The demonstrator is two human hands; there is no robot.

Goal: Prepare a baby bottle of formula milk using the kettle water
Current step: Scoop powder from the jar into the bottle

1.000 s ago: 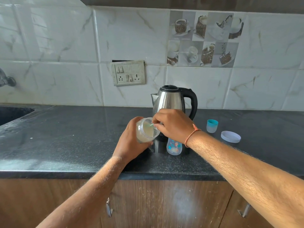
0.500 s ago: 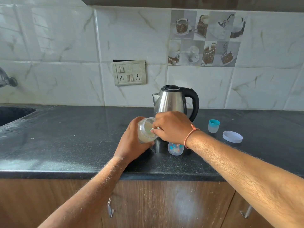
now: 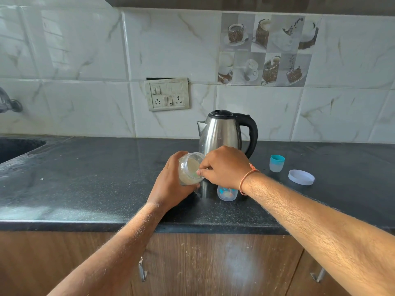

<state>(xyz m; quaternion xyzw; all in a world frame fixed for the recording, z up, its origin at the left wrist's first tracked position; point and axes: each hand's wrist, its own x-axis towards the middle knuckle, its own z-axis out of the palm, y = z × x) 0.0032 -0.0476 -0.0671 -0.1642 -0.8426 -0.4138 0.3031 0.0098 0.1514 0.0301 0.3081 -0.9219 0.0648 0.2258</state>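
Tilting toward the right hand (image 3: pixel 222 167), the formula jar (image 3: pixel 190 170) is gripped by the left hand (image 3: pixel 171 184); a scoop is pinched inside, apparently for loading. Baby bottle (image 3: pixel 227 193) stands on the desk (image 3: pixel 96 178) below, before the kettle (image 3: pixel 222 133).

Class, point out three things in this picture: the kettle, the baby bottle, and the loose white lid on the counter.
kettle (image 3: pixel 221 133): head view, on its steel body.
baby bottle (image 3: pixel 227 193): head view, on its clear lower body below the right wrist.
white lid (image 3: pixel 301 177): head view, on its flat top.
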